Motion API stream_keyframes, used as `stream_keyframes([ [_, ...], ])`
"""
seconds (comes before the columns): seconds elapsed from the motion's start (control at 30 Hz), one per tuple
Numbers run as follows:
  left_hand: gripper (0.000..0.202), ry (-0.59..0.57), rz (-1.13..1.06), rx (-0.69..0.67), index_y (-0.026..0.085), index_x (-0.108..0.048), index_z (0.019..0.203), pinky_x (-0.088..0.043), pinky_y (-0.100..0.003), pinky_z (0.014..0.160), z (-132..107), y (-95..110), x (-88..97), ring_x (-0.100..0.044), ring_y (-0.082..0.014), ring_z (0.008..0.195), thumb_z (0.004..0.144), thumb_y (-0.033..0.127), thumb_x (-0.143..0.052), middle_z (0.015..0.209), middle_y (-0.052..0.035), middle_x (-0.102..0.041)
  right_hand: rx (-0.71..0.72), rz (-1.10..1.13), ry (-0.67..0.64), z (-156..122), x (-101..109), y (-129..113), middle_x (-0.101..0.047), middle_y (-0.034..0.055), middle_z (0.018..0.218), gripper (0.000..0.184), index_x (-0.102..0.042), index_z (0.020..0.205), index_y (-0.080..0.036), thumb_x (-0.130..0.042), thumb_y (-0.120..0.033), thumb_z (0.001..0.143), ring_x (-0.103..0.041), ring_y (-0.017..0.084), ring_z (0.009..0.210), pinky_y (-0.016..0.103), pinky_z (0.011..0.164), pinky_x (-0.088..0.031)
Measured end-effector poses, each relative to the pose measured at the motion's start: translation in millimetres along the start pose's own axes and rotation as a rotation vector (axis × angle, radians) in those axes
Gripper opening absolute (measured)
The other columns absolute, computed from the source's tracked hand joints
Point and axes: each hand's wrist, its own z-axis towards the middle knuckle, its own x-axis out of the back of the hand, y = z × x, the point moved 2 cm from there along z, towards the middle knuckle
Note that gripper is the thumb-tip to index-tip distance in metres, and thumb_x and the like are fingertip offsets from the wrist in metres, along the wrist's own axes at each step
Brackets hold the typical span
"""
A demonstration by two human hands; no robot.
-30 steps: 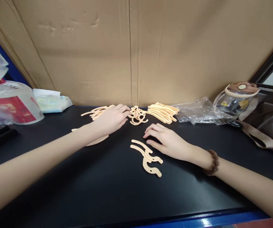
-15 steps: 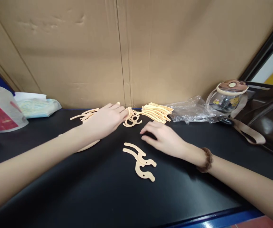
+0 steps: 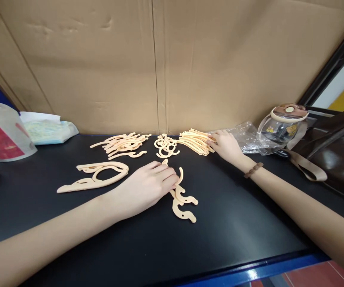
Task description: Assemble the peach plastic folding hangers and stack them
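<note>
Pale wooden cut-out pieces lie on a black table [image 3: 136,239]. My left hand [image 3: 148,185] rests in the middle of the table with its fingers curled over a small curved piece [image 3: 180,175], right above two hooked pieces [image 3: 182,203]. My right hand [image 3: 227,145] reaches to the back, and its fingers touch the right end of a stack of long thin pieces [image 3: 195,141]. A heap of small hook pieces [image 3: 166,146] and a pile of curved strips [image 3: 124,144] lie between the hands at the back. Two large curved pieces [image 3: 97,175] lie left of my left hand.
A cardboard wall [image 3: 166,63] closes the back. At the right stand a crumpled clear bag [image 3: 249,137], a lidded clear bottle [image 3: 282,123] and a brown leather bag [image 3: 336,151]. At the left sit a tissue pack [image 3: 49,129] and a plastic bag with red print [image 3: 1,137].
My left hand came back from the small hook heap to the hooked pieces in the middle. My right hand left the middle and reached back to the stack of thin pieces.
</note>
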Motion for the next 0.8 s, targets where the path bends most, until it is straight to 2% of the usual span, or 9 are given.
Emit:
stream_keyframes([
  [0.2, 0.024, 0.086, -0.155, 0.037, 0.016, -0.063, 0.102, -0.041, -0.031, 0.084, -1.9, -3.2, -1.9, -0.058, -0.0176, 0.094, 0.098, 0.024, -0.04, 0.1, -0.0034, -0.067, -0.046, -0.071, 0.021, 0.8, 2.5, -9.5, -0.064, 0.0138, 0.101, 0.024, -0.069, 0.097, -0.013, -0.051, -0.027, 0.088, -0.054, 0.029, 0.096, 0.037, 0.08, -0.035],
  [0.37, 0.019, 0.148, -0.207, 0.067, 0.017, -0.064, 0.099, -0.036, -0.035, 0.098, -0.3, -3.2, 0.2, -0.058, -0.0171, 0.099, 0.096, 0.022, -0.045, 0.099, -0.0028, -0.068, -0.062, -0.067, 0.021, -1.1, 0.8, -12.0, -0.068, 0.0118, 0.1, 0.023, -0.066, 0.1, -0.014, -0.051, -0.025, 0.087, -0.057, 0.027, 0.095, 0.035, 0.078, -0.032],
  [0.53, 0.019, 0.16, -0.21, 0.094, 0.017, -0.064, 0.097, -0.033, -0.037, 0.103, -1.2, -4.7, 1.0, -0.058, -0.0166, 0.1, 0.095, 0.022, -0.046, 0.099, -0.0029, -0.067, -0.084, -0.054, 0.026, -0.5, 1.8, -11.6, -0.07, 0.0119, 0.091, 0.019, -0.068, 0.086, -0.014, -0.051, -0.022, 0.085, -0.059, 0.026, 0.09, 0.035, 0.075, -0.032],
  [0.63, 0.02, 0.148, -0.217, 0.129, 0.017, -0.065, 0.097, -0.037, -0.037, 0.1, -2.6, -5.5, 0.0, -0.059, -0.0172, 0.1, 0.095, 0.024, -0.046, 0.1, -0.0037, -0.067, -0.092, -0.028, 0.036, 1.3, 4.6, -9.0, -0.071, 0.0108, 0.09, 0.02, -0.067, 0.085, -0.015, -0.047, -0.019, 0.085, -0.059, 0.025, 0.089, 0.033, 0.074, -0.032],
  [0.8, 0.03, 0.12, -0.222, 0.256, 0.017, -0.068, 0.099, -0.049, -0.035, 0.088, -4.2, -8.7, -5.0, -0.062, -0.0201, 0.1, 0.096, 0.027, -0.04, 0.106, -0.0059, -0.069, -0.1, 0.009, 0.041, 2.2, 7.9, -4.3, -0.071, 0.0078, 0.09, 0.024, -0.067, 0.091, -0.018, -0.044, -0.019, 0.086, -0.06, 0.023, 0.086, 0.032, 0.072, -0.032],
])
